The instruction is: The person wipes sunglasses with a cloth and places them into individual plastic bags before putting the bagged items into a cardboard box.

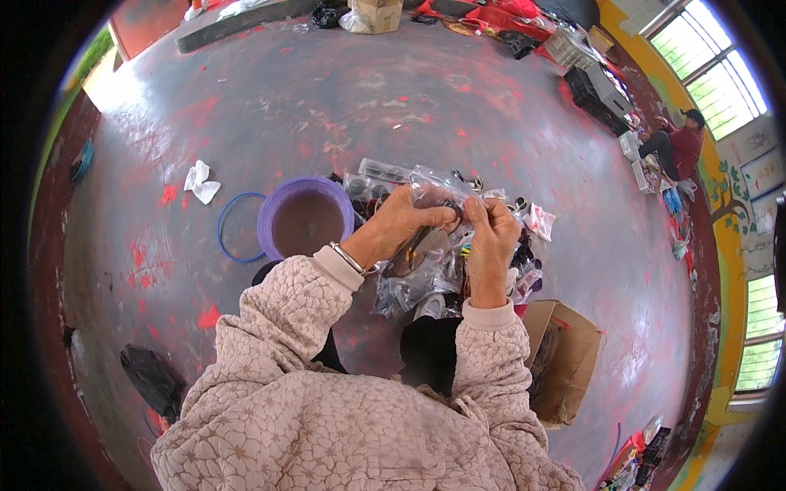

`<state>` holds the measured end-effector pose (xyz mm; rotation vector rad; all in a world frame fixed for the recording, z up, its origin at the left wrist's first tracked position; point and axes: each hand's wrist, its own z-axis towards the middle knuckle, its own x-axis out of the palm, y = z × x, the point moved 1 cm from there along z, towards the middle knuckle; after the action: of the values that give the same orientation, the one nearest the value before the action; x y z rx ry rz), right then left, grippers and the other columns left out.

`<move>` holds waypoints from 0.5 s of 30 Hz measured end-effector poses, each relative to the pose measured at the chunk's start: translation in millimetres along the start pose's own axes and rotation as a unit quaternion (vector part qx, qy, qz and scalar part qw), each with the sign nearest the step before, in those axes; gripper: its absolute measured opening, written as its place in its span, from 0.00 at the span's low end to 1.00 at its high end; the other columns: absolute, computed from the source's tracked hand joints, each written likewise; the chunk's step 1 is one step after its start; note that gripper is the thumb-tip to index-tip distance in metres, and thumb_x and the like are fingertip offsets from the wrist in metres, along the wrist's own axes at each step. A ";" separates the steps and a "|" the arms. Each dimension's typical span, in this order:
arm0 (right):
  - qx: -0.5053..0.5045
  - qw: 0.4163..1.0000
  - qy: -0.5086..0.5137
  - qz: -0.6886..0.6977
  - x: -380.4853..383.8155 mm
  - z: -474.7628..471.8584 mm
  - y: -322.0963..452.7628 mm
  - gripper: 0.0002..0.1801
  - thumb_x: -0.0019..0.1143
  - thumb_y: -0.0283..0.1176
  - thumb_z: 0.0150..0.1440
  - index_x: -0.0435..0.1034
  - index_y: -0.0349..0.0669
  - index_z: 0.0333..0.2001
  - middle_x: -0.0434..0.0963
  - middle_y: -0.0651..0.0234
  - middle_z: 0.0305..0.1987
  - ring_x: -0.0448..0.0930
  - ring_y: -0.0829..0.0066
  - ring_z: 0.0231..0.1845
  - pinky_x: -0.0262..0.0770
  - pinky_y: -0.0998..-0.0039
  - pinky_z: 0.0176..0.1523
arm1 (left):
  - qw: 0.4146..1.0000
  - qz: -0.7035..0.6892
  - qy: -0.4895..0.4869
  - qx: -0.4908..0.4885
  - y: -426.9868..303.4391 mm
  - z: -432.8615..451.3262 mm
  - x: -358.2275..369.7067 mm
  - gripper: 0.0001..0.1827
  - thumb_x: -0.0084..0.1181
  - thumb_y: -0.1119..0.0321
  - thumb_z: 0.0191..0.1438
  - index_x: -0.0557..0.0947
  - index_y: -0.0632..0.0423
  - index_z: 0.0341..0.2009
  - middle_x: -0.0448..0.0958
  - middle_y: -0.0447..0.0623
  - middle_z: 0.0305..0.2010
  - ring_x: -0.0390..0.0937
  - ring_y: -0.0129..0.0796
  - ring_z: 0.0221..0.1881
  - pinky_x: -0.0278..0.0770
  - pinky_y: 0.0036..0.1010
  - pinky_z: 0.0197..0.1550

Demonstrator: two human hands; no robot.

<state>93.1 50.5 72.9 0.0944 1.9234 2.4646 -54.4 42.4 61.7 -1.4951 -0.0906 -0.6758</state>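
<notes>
Both my hands grip a clear plastic bag (430, 187) over a pile on the floor. My left hand (396, 221) pinches it between thumb and fingers on the left. On the right, the fingertips of my right hand (491, 230) close on the same bag, near the left thumb. Below my left hand shows a brown tinted lens (406, 261), apparently of glasses; whether it is held or lies in the pile, I cannot tell. Crumpled clear wrappers (411, 291) and small mixed items lie underneath, partly hidden by my hands. Clear plastic packaging (384, 170) sits behind them.
A purple bucket (265, 215) of murky water stands left, beside a blue hoop (222, 236) and white crumpled paper or cloth (201, 183). At right is an open cardboard box (574, 368). A black bag (152, 377) lies left. A person (681, 144) sits among crates (592, 101) by the wall.
</notes>
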 end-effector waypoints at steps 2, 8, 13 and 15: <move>-0.016 0.999 -0.008 -0.047 -1.1 0.1 -1.8 0.09 0.57 0.27 0.51 0.71 0.32 0.24 0.72 0.73 0.19 0.68 0.87 0.21 0.63 0.83 0.26 | 1.000 -0.001 -0.015 -0.003 -3.6 -2.7 0.8 0.11 0.54 0.70 0.51 0.77 0.61 0.39 0.75 0.46 0.33 0.71 0.25 0.34 0.70 0.22 0.38; -0.085 0.988 -0.030 -0.125 2.6 -3.5 5.7 0.07 0.59 0.26 0.49 0.71 0.33 0.25 0.70 0.75 0.17 0.66 0.87 0.20 0.62 0.83 0.25 | 0.997 -0.042 -0.067 0.005 -6.2 -4.1 5.5 0.09 0.53 0.69 0.53 0.79 0.63 0.35 0.76 0.45 0.27 0.72 0.24 0.29 0.70 0.20 0.34; -0.041 0.998 0.013 -0.054 5.2 -6.2 8.6 0.06 0.58 0.25 0.49 0.72 0.32 0.28 0.73 0.74 0.22 0.69 0.87 0.24 0.64 0.84 0.29 | 0.991 -0.062 -0.096 0.072 -2.9 -3.1 1.9 0.08 0.51 0.69 0.55 0.78 0.61 0.31 0.76 0.45 0.26 0.72 0.23 0.27 0.72 0.19 0.30; 0.043 0.996 0.044 0.068 5.4 -5.6 12.4 0.06 0.58 0.24 0.50 0.73 0.31 0.30 0.74 0.74 0.25 0.71 0.87 0.26 0.66 0.85 0.31 | 0.992 -0.049 -0.104 0.059 -1.5 -2.1 0.4 0.08 0.51 0.70 0.55 0.78 0.60 0.31 0.76 0.45 0.26 0.72 0.22 0.26 0.72 0.19 0.30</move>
<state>87.8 42.3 83.7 0.1229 2.1284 2.5075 -55.5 40.4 63.0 -1.4501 -0.3601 -0.5821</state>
